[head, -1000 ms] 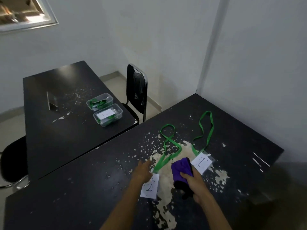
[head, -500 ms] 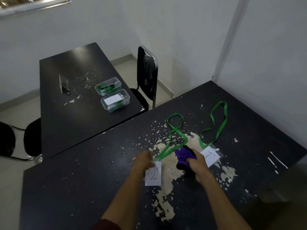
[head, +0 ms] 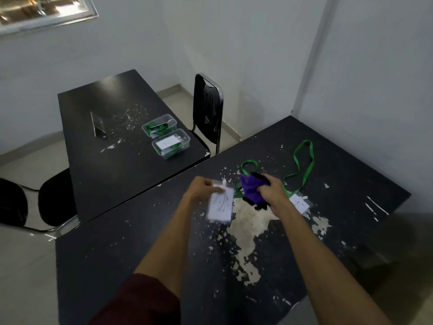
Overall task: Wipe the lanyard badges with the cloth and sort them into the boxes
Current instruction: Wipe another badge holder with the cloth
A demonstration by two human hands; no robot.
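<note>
My left hand holds a white badge by its top edge, lifted above the near black table; its green lanyard trails back behind the cloth. My right hand grips a bunched purple cloth just right of that badge. A second badge with a green lanyard lies flat on the table to the right of my right hand. Two clear boxes sit on the far table: one with a white badge on top, the other full of green lanyards.
The far black table also carries a small upright stand. A black chair stands between the tables by the wall. Another black chair is at the left. The near table's surface is badly chipped.
My left hand has lifted the badge off the table and turned it upright. My right hand with the cloth has risen beside it. The view has tilted down.
</note>
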